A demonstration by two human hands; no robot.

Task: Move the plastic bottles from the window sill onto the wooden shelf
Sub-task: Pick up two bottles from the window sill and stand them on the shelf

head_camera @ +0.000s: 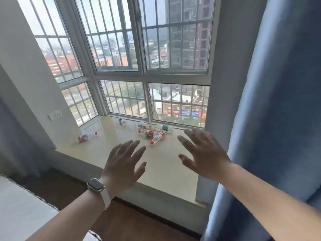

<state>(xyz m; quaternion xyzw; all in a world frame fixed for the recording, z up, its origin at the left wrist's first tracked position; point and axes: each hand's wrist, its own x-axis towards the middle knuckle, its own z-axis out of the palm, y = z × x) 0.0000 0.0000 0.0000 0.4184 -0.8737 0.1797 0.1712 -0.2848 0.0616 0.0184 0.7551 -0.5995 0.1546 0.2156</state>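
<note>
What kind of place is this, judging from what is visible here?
Probably a room in a high-rise flat, perhaps a bedroom. A deep bay window sill runs under a barred window that looks down on city buildings, a blue curtain hangs at the right, and a wall socket sits beside the sill.

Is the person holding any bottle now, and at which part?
Nothing is held. The left hand and right hand are open above the window sill.

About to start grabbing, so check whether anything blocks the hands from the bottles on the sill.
Nothing visible does. The left hand and right hand hover open above bare window sill, and the cluster of bottles lies just beyond the fingertips. The blue curtain hangs right of the right hand, not across the path.
</note>
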